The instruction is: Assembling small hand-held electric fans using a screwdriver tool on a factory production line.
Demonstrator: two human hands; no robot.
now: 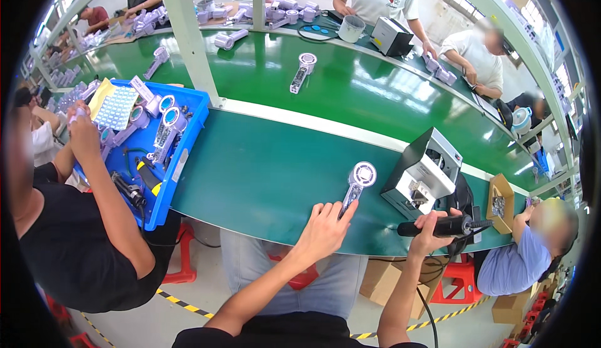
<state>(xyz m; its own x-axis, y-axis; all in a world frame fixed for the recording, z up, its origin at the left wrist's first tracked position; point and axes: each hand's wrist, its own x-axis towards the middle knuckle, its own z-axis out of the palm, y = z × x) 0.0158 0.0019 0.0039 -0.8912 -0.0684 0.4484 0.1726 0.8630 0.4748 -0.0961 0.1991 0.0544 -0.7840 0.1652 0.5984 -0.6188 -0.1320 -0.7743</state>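
So you've got a little purple handheld fan (354,192) lying on the dark green table (263,179) right in front of you, a bit right of your middle. Its long axis runs at a slant: the round head points away from you and slightly to the right, and the handle comes back toward you and to the left. The handle looks open along its top, with the insides showing. Your left hand (325,230) is at the near end of that handle, fingers bent and a bit spread with the tips at the handle; I can't tell if they're actually pinching it or just resting there. Your right hand (427,234) has its fingers wrapped around a black power screwdriver (447,226), held nearly sideways, with its narrow end pointing left and the cord end off to the right. Just beyond that hand sits a dark and silver machine (426,176), and further right there's a small cardboard box (503,225) with little parts in it. Over on your left is a blue tray (181,160) with more purple fans and some tools. Past the table, another fan (303,73) lies on the shiny green belt (250,72), head pointing away from you too.
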